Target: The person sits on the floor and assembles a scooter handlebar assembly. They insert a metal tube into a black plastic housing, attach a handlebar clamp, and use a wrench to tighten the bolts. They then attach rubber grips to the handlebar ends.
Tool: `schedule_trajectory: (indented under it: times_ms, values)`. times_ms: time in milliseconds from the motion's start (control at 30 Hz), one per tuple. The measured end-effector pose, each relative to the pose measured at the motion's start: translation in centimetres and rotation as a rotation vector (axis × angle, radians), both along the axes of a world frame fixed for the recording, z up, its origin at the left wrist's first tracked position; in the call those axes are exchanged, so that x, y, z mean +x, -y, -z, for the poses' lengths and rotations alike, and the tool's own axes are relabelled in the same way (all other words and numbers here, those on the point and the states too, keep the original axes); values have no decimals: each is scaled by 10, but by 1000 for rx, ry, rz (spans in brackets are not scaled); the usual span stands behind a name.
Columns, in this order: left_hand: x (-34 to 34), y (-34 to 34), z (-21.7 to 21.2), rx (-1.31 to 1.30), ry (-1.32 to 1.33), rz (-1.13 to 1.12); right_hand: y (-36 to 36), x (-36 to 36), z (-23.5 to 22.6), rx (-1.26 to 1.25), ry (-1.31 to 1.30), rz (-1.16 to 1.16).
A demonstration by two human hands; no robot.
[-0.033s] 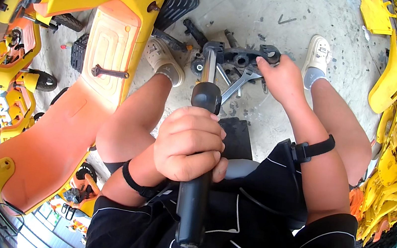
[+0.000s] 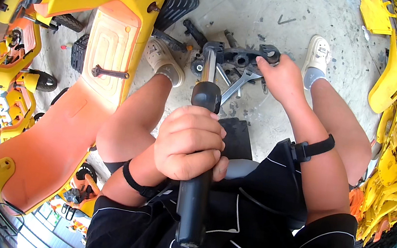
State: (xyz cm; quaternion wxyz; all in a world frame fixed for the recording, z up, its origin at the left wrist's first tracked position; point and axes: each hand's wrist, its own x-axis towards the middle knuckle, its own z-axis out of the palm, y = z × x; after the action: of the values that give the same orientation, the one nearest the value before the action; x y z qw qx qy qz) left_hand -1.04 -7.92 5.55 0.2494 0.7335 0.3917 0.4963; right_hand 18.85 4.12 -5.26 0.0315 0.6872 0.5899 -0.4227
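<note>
My left hand is wrapped round the black lower tube of a front fork leg. Its bright steel upper tube points away from me into one end of a black fork clamp. At the clamp's other end, my right hand grips it, thumb on top and fingers curled underneath, partly hidden. Beneath the clamp, a silver adjustable wrench slants between the two hands; I cannot tell whether it touches the clamp. Other dark metal parts lie behind and under the clamp.
A yellow and orange scooter body runs along my left, with a dark wrench on its footboard. More yellow scooters stand beyond. Yellow plastic panels are heaped at right. A bent metal piece lies on the concrete floor.
</note>
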Motion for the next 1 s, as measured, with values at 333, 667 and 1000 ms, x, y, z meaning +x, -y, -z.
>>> schedule_trajectory:
  times_ms: [333,667,1000]
  values:
    - [-1,-11,-5,-3,24,-88,-1,1,9,39,14,6]
    - [-5,-14,-7,-60,71,1,6,0,7,-8,-32,28]
    - [-17,-23,-8,-3,-10,-107,4,4,6,-62,-17,-16]
